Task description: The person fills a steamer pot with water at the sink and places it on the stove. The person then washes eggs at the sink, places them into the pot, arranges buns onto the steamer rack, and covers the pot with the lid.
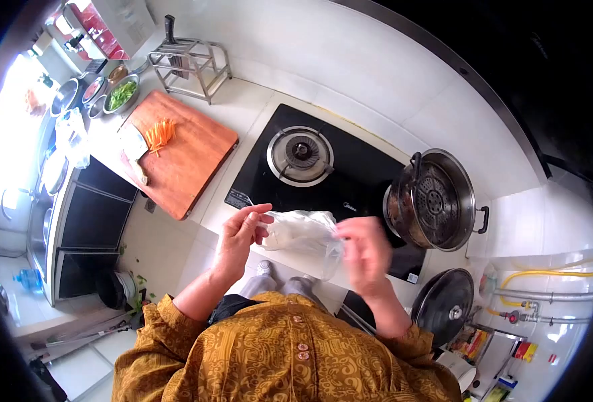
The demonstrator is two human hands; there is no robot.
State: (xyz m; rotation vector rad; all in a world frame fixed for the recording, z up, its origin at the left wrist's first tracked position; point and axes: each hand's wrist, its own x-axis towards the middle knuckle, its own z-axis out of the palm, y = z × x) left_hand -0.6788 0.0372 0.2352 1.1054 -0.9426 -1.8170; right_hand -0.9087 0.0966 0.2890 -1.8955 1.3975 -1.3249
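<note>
A thin, pale translucent plastic bag (300,231) stretches between my two hands in front of the stove's near edge. My left hand (241,238) is at the bag's left end, its thumb and fingers curled together at the edge. On the other side, my right hand (365,251) is pinched at the bag's upper right corner and is blurred by motion. Something whitish shows through the bag, but I cannot make out what it is.
Behind the bag is a black gas stove (263,167) with a steel steamer pot (410,218) at its right. Left lies a cutting board (199,144) with carrot strips (160,136) and a cleaver (133,144). A knife rack (189,63) and a bowl of greens (121,95) stand beyond.
</note>
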